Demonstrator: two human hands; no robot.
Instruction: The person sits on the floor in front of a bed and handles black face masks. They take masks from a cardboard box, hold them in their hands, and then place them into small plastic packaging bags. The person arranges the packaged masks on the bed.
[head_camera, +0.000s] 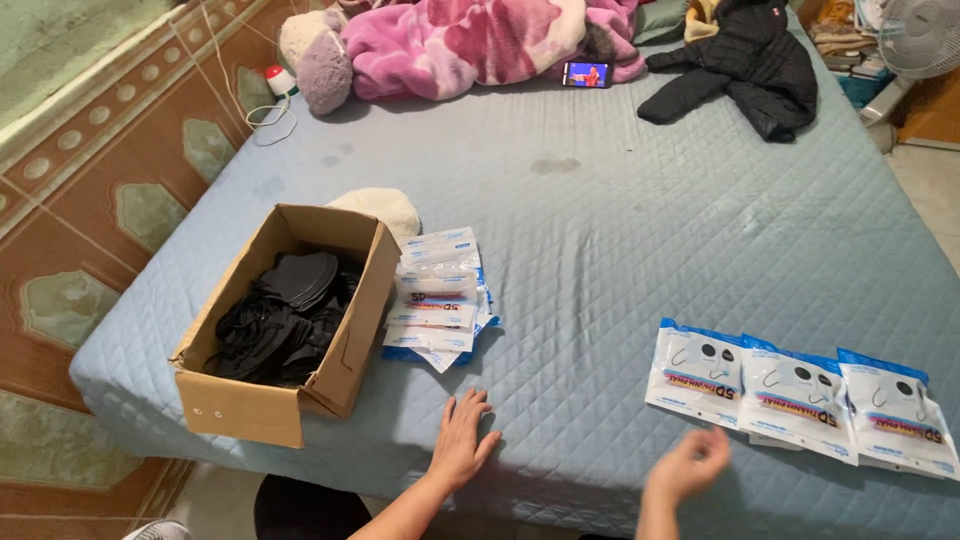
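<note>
Three filled pouches (797, 392), two hands (462, 436)

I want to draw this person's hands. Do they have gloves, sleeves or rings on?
No gloves. Both the left hand and the right hand are bare, and the forearms are uncovered as far as the picture shows, so no sleeves appear. I see no rings, watch or bracelets, though the right hand is blurred, so small details there are unclear.

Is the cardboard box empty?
No, the open cardboard box on the bed is filled with a pile of black face masks.
</note>
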